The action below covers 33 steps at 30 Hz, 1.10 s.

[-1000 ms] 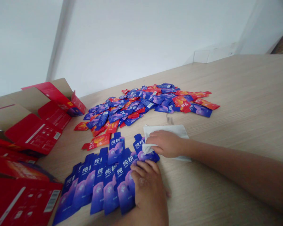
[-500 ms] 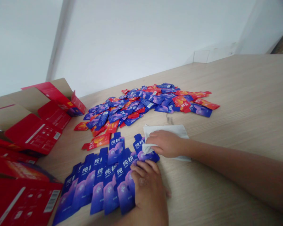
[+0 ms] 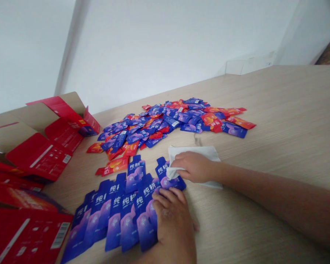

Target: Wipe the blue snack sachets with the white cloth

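Wood-grain table (image 3: 277, 110) fills most of the view, with a white wall behind it. Opened red cartons (image 3: 41, 146) are spread at the left edge, flaps folded out so the insides are reachable. A loose heap of blue and red sachets (image 3: 176, 119) is scattered across the far middle, unsorted and overlapping. Nearer, a fan of blue sachets (image 3: 118, 209) is laid in overlapping rows, spouts pointing away, apparently so that each face is exposed. The left hand (image 3: 172, 220) is pressed flat on the right end of the fan, fingers spread and open, seemingly to keep the packets from sliding. The right hand (image 3: 194, 167) is closed on a white cloth (image 3: 198, 152), whose bunched end is held against the rightmost blue sachet (image 3: 166, 176) just beyond the left fingertips; the rest of the cloth is left flat on the table beneath the wrist.
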### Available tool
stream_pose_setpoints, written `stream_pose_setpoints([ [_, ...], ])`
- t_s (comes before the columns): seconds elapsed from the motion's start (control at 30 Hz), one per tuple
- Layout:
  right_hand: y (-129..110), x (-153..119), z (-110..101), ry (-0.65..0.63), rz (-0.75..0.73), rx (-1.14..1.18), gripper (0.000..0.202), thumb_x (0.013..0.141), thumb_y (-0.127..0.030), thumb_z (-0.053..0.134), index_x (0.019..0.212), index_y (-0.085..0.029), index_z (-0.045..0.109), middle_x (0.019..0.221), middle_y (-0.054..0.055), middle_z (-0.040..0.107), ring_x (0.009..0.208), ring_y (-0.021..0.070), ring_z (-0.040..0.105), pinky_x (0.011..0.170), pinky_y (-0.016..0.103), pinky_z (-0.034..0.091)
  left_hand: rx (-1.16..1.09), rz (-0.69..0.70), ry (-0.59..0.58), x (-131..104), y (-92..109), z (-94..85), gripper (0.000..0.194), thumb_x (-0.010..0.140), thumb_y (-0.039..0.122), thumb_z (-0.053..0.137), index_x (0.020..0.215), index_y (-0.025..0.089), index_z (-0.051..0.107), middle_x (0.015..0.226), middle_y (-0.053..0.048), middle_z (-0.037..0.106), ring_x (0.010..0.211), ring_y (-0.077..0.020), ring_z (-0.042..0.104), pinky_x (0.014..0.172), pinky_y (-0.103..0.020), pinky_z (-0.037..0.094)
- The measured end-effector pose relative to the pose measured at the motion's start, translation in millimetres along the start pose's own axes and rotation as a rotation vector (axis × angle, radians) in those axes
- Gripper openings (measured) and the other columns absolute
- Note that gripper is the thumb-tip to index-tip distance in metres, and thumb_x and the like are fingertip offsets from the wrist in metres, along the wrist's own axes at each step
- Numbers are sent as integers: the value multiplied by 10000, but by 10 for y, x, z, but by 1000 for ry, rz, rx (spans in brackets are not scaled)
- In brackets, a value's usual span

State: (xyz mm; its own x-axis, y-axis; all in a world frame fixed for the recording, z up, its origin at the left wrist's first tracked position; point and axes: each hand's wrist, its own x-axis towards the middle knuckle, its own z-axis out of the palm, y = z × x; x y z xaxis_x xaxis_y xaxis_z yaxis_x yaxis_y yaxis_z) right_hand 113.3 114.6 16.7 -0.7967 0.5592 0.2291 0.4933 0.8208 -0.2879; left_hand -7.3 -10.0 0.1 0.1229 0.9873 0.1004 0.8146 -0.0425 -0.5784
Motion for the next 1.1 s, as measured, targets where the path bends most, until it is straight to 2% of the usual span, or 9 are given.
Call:
stream_pose_setpoints([
  [0.13, 17, 4, 6, 20, 63, -23, 186, 855, -247, 483, 940, -160, 624, 864, 77, 605, 788, 202, 545, 709, 309, 377, 10, 2, 21, -1, -17, 14, 629, 631, 456, 678, 1134, 87, 601, 1095, -257, 644, 999, -417, 595, 785, -441, 478],
  [0.27, 32, -11, -17, -8, -43, 13, 170, 842, -244, 483, 875, -154, 623, 847, 72, 612, 783, 198, 548, 713, 305, 386, -15, 58, 62, -3, -39, 29, 609, 660, 485, 640, 1109, 74, 611, 1049, -268, 657, 950, -409, 617, 739, -422, 491],
  [0.37, 37, -21, -38, -36, -143, 60, 135, 797, -206, 503, 845, -160, 621, 831, 55, 622, 767, 187, 546, 698, 289, 388, -21, 4, 31, -4, -14, 27, 692, 583, 520, 697, 1116, 86, 614, 1079, -267, 646, 991, -424, 596, 787, -443, 478],
  [0.5, 32, -26, -58, -77, -212, 114, 104, 737, -169, 529, 803, -173, 609, 803, 29, 627, 756, 170, 543, 686, 269, 386, 1, -34, 12, 0, 37, 23, 633, 592, 457, 710, 1117, 115, 621, 1099, -242, 647, 1014, -416, 587, 807, -448, 465],
  [0.63, 22, -20, -52, -80, -181, 71, 108, 759, -188, 525, 818, -169, 614, 810, 46, 629, 777, 188, 548, 698, 287, 384, -29, -34, 5, 8, 38, 22, 677, 561, 462, 733, 1118, 94, 619, 1103, -262, 638, 1022, -434, 576, 811, -462, 462],
  [0.8, 15, -1, -7, 17, -36, -27, 168, 855, -219, 481, 921, -154, 621, 893, 83, 616, 797, 195, 546, 716, 305, 379, -58, 26, 35, 2, -35, 21, 822, 489, 598, 725, 1112, 74, 613, 1073, -286, 641, 979, -436, 596, 778, -447, 478],
  [0.87, 14, 0, -2, 22, -15, -39, 163, 858, -222, 484, 916, -156, 621, 888, 80, 610, 793, 195, 544, 711, 305, 378, -58, 54, 50, -3, -53, 20, 814, 521, 618, 694, 1115, 68, 608, 1065, -285, 644, 964, -427, 605, 758, -437, 482],
  [1.03, 19, -15, -35, -4, -108, 12, 141, 834, -225, 497, 859, -160, 619, 838, 58, 606, 783, 186, 539, 718, 300, 384, -23, -6, -15, 0, 5, 25, 794, 510, 552, 731, 1145, 95, 595, 1118, -258, 634, 1027, -432, 575, 816, -467, 457],
  [1.1, 24, -21, -44, -20, -154, 40, 113, 795, -200, 521, 844, -165, 616, 824, 46, 610, 774, 182, 539, 707, 290, 385, 0, -41, -21, 5, 38, 32, 678, 580, 472, 714, 1141, 108, 602, 1129, -242, 635, 1041, -422, 571, 830, -473, 452],
])
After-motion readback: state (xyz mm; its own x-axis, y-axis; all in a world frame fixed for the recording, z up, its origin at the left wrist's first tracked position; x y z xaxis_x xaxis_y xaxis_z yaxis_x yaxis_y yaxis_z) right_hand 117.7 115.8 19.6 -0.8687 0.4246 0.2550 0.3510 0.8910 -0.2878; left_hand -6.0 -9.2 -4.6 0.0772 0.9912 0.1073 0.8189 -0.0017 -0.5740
